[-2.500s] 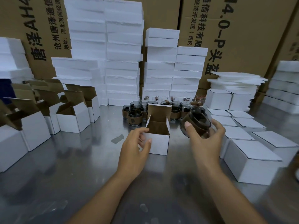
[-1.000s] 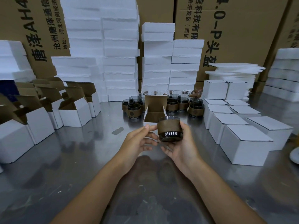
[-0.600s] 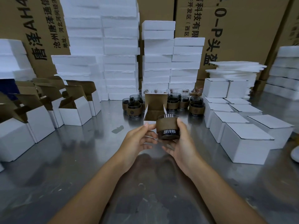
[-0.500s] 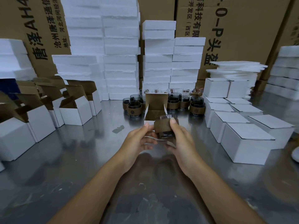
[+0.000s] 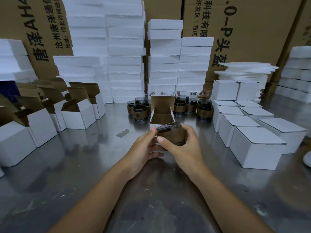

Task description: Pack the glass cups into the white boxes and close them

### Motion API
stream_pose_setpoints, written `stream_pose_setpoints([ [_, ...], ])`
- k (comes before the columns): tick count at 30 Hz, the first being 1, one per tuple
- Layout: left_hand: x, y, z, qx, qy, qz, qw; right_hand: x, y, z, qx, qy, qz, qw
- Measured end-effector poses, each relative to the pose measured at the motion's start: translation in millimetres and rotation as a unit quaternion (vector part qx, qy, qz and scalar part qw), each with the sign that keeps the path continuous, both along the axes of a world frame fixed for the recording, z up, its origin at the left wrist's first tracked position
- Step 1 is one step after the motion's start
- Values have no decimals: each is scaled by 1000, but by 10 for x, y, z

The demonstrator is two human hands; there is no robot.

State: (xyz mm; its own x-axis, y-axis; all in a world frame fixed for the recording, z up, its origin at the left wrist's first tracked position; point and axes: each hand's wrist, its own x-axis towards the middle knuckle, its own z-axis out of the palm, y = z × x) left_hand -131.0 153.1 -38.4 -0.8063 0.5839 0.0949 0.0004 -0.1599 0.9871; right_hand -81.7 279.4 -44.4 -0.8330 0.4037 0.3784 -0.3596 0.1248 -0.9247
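Observation:
My right hand (image 5: 183,148) grips a dark glass cup (image 5: 170,132) with a brown sleeve, tilted with its mouth toward the far left. The cup hangs just in front of an open white box (image 5: 161,116) whose brown-lined lid stands upright. My left hand (image 5: 144,147) holds the box's near left side, thumb by the cup's rim; the box front is mostly hidden behind both hands. Several more sleeved cups (image 5: 139,111) stand behind the box.
Open white boxes (image 5: 79,113) line the left of the steel table (image 5: 84,165). Closed white boxes (image 5: 255,147) sit at the right. Foam stacks (image 5: 124,47) and large cardboard cartons (image 5: 252,31) wall off the back. A white dish edge (image 5: 307,159) shows far right.
My right hand brought the cup in from the right, turned it over in front of me, and now tilts it at the box opening. My left hand stayed on the box.

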Motion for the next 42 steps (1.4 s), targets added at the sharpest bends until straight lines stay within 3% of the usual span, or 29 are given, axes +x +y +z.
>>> stream_pose_setpoints([
  [13,-46,-71,5,55,50,24,997,-13,29,-56,122,31,0,992],
  [25,-49,-65,-11,58,60,45,996,-16,50,-46,123,43,7,991],
  [34,-50,-42,2,7,43,60,997,-2,38,-44,55,6,12,998],
  [42,18,-32,15,-6,57,50,997,-44,53,-3,-69,-40,15,997],
])
